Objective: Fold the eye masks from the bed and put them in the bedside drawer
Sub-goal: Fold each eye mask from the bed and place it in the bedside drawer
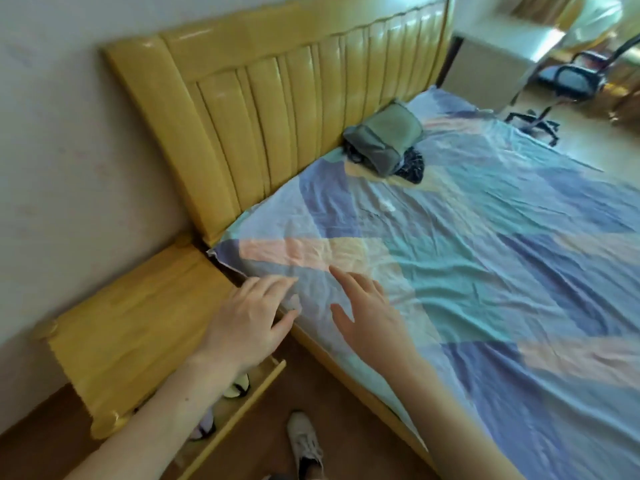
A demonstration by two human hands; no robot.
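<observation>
My left hand [252,317] hovers with spread fingers over the bed's near corner, above the open bedside drawer [242,403]. My right hand [367,313] is also open, fingers apart, over the patchwork sheet [485,271]. Neither hand holds anything. Inside the drawer, partly hidden by my left arm, lie light eye masks with dark edging [239,388]. A dark patterned piece of fabric [412,166] lies near the headboard, under a grey-green pouch [384,140]; I cannot tell whether it is an eye mask.
The yellow wooden nightstand [131,330] stands left of the bed against the wall. The yellow headboard [277,109] runs along the back. My shoe [304,441] is on the wooden floor. An office chair [568,81] stands at the far right.
</observation>
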